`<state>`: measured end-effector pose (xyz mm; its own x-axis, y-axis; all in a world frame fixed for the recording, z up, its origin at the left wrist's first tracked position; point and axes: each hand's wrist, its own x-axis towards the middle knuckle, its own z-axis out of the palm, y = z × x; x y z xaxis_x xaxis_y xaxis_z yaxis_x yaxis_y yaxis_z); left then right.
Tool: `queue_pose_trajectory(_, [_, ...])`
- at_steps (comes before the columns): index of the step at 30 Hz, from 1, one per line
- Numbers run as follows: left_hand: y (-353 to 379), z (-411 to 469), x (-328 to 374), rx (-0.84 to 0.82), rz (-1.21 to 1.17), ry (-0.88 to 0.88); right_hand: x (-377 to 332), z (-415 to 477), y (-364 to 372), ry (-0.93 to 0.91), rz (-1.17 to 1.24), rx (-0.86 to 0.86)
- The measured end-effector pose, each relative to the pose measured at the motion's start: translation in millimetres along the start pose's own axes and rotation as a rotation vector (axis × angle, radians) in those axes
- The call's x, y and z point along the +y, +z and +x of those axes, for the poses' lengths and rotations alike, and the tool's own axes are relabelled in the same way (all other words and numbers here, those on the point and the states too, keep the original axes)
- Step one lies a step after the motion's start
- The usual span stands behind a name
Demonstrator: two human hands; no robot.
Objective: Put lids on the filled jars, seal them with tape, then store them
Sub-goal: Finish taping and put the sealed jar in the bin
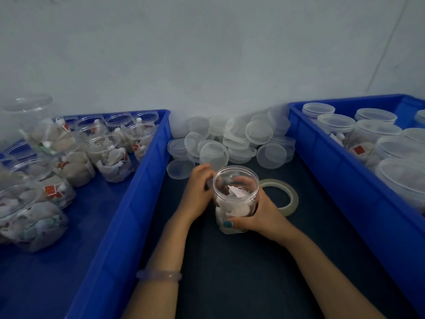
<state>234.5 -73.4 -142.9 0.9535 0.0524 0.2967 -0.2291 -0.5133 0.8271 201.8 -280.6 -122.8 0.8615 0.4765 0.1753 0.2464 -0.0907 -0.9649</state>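
So the jar is sitting upright on the dark mat, just below the middle of the frame. It has no lid on and it's stuffed with tea bags. The person's right hand is wrapped around it from the right, with the thumb across the front low down and the fingers going round the back, so that's a solid grip. The left hand is up against the jar's upper left side near the rim, fingers curled in tight. Honestly can't tell if it's gripping the jar or pinching something small, because it's blurry right there. There's a pale bracelet on that wrist.

The tape lies flat just right of the jar, right behind the right hand. A heap of loose lids is piled against the wall above the hands, the closest ones just beyond the left hand.

The left bin fills the left of the frame and holds open filled jars, some tipped over. The right bin at upper right has lidded jars in it.
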Motion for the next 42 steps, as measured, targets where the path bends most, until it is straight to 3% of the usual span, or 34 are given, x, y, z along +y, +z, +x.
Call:
queue_pose_trajectory(4, [-22, -8, 12, 0.154, -0.651, -0.209, 1, 0, 1, 0.042, -0.008, 0.009])
queue_pose_trajectory(6, [-29, -11, 23, 0.209, -0.894, -0.208, 2, 0, 3, 0.047, -0.017, 0.026])
queue_pose_trajectory(11, [-43, -12, 51, 0.324, -1.075, -0.182, 5, -1, 3, 0.058, -0.028, 0.034])
queue_pose_trajectory(13, [-40, -14, 65, 0.211, -0.979, -0.241, 6, -1, 3, 0.057, -0.038, 0.034])
queue_pose_trajectory(16, [-23, -13, 79, 0.008, -0.63, -0.333, 9, 0, 2, 0.052, -0.045, 0.03])
queue_pose_trajectory(19, [-12, -10, 89, 0.01, -0.47, -0.337, 7, 1, 3, 0.032, -0.049, 0.034])
queue_pose_trajectory(21, [-12, -10, 95, 0.084, -0.495, -0.223, 6, 1, 4, 0.015, -0.048, 0.045])
queue_pose_trajectory(25, [-8, -21, 114, 0.161, -0.151, 0.114, 2, 0, 6, 0.006, -0.026, 0.048])
queue_pose_trajectory(33, [-10, -34, 120, -0.159, 0.42, 0.298, -5, -2, 6, -0.017, -0.066, 0.042])
queue_pose_trajectory(38, [-3, -37, 126, -0.075, 0.567, 0.278, 1, 0, 4, -0.042, -0.078, 0.041])
queue_pose_trajectory(42, [14, -40, 134, 0.068, 0.724, 0.127, 2, 3, 6, -0.042, -0.088, 0.044])
